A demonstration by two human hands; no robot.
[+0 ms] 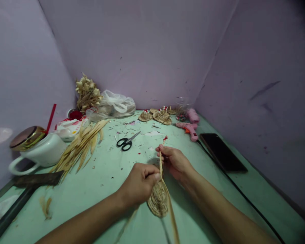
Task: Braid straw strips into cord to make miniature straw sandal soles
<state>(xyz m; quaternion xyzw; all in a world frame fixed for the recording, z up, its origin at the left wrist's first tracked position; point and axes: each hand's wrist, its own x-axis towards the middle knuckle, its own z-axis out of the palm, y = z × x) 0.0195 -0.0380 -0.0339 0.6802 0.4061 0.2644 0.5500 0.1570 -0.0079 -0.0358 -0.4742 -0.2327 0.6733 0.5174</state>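
My left hand (pixel 143 181) is closed, thumb and finger pinching the lower part of a braided straw strip (pixel 161 162) where it meets a coiled straw piece (pixel 158 202). That piece is oval and hangs below my left hand. Higher up, my right hand (pixel 174 161) pinches the same braid near its upper end, which has a red tie (pixel 165 138). The braid runs upright between both hands. A long loose straw strand (pixel 173 220) trails down beside the coil toward the bottom edge. Some of my right fingers are hidden behind the braid.
Black-handled scissors (pixel 127 142) lie ahead. Dried leaf strips (pixel 82 144), a white cup (pixel 44 152) and a hammer (pixel 38 179) are left. Small straw hats (pixel 162 116), a pink glue gun (pixel 189 129) with its cable and a phone (pixel 222 152) lie at back and right.
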